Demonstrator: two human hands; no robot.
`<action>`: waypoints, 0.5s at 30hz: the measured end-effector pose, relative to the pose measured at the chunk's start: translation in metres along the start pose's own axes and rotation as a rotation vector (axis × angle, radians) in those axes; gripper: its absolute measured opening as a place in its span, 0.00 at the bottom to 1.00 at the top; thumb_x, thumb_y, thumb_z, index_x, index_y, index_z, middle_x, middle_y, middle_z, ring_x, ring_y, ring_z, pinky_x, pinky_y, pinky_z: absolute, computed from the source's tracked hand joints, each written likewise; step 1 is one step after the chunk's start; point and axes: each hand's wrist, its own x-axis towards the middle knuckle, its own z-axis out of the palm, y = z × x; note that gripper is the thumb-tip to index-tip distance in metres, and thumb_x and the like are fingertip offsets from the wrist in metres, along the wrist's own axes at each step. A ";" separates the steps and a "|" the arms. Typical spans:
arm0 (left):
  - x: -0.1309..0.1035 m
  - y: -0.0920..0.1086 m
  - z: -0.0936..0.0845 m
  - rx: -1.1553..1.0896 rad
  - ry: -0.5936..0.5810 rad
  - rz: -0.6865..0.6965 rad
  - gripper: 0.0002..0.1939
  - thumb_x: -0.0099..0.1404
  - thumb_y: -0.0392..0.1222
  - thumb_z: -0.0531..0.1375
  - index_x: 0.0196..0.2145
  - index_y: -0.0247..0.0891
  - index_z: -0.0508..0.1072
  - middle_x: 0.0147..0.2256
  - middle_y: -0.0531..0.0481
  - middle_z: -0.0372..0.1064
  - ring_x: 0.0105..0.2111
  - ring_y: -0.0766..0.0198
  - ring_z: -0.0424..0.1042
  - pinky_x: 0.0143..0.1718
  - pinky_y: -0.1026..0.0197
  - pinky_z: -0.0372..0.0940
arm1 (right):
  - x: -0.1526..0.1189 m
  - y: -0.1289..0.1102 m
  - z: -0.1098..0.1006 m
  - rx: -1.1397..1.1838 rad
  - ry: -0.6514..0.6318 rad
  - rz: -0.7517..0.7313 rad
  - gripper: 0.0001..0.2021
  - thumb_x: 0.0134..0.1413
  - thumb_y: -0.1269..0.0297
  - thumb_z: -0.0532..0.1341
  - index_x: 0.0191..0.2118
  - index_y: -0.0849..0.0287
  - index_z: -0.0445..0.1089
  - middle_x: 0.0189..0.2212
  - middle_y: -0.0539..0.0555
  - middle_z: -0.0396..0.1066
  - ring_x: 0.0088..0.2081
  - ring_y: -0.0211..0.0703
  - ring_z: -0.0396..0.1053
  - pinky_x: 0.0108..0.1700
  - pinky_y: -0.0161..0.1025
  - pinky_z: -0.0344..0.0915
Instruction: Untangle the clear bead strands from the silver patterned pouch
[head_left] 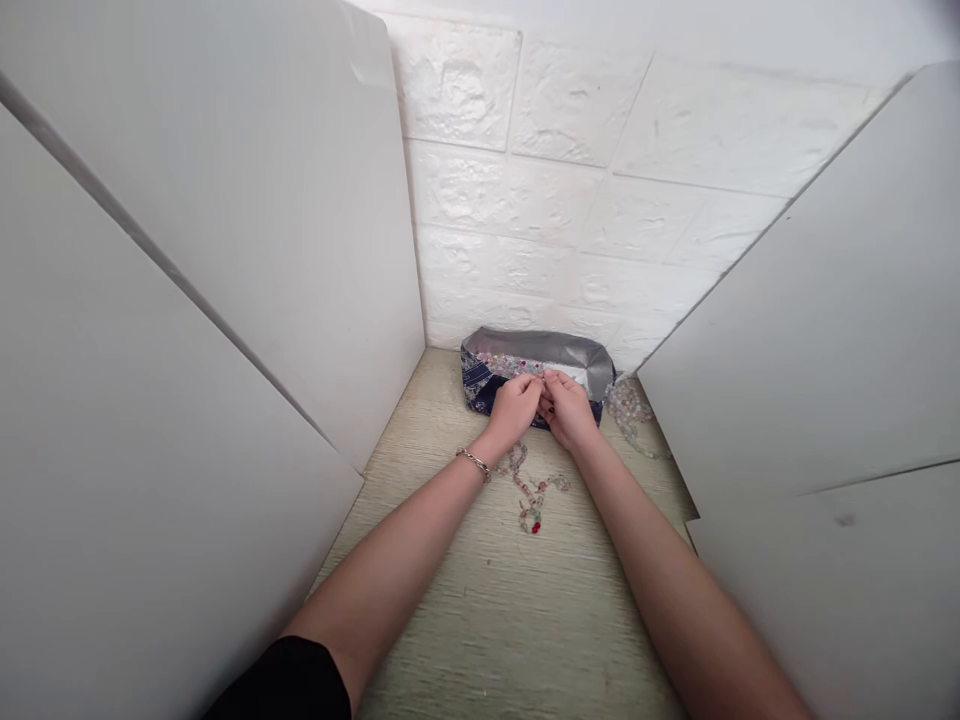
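Note:
My left hand (518, 402) and my right hand (568, 405) meet over the front rim of an open bag (480, 392), fingertips pinched together. The bag is dark blue with a patterned outside and a silver lining. Loose pastel and red beads (510, 364) lie inside it. A bead string (535, 497) with clear, pink and red beads trails over the wooden surface, its upper end running up under my closed left hand. Whatever sits between my right fingertips is too small to make out. A chain bracelet (474, 461) circles my left wrist.
More strung beads (630, 408) lie in a heap to the right of the bag. White panels (330, 300) stand on the left and a white panel (810, 330) on the right. A white brick-patterned wall (525, 200) closes the back, behind the wooden surface (495, 620).

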 end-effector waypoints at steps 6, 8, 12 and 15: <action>0.000 0.000 0.000 -0.024 0.016 -0.003 0.14 0.55 0.46 0.48 0.17 0.35 0.57 0.18 0.54 0.56 0.21 0.72 0.54 0.23 0.67 0.50 | 0.001 0.005 0.004 -0.077 0.058 -0.104 0.14 0.37 0.55 0.62 0.21 0.58 0.58 0.11 0.42 0.51 0.13 0.28 0.47 0.14 0.29 0.46; 0.000 0.002 -0.001 -0.036 0.016 -0.019 0.14 0.55 0.46 0.48 0.17 0.35 0.57 0.18 0.55 0.55 0.20 0.72 0.54 0.22 0.67 0.49 | 0.001 0.005 0.004 -0.078 0.062 -0.096 0.14 0.37 0.55 0.62 0.21 0.59 0.59 0.11 0.42 0.52 0.13 0.28 0.48 0.14 0.29 0.47; -0.002 0.009 -0.003 -0.070 0.019 -0.069 0.13 0.55 0.46 0.47 0.17 0.36 0.56 0.16 0.55 0.54 0.19 0.73 0.53 0.21 0.67 0.49 | 0.001 0.001 0.001 -0.059 0.009 -0.037 0.13 0.36 0.57 0.62 0.22 0.60 0.61 0.13 0.42 0.54 0.13 0.26 0.47 0.16 0.29 0.51; -0.002 0.013 -0.005 -0.118 0.034 -0.088 0.11 0.54 0.44 0.48 0.18 0.37 0.56 0.15 0.56 0.52 0.18 0.72 0.53 0.21 0.67 0.50 | 0.001 -0.001 -0.003 -0.038 -0.061 0.001 0.11 0.36 0.59 0.63 0.24 0.60 0.63 0.15 0.42 0.55 0.13 0.25 0.46 0.18 0.29 0.56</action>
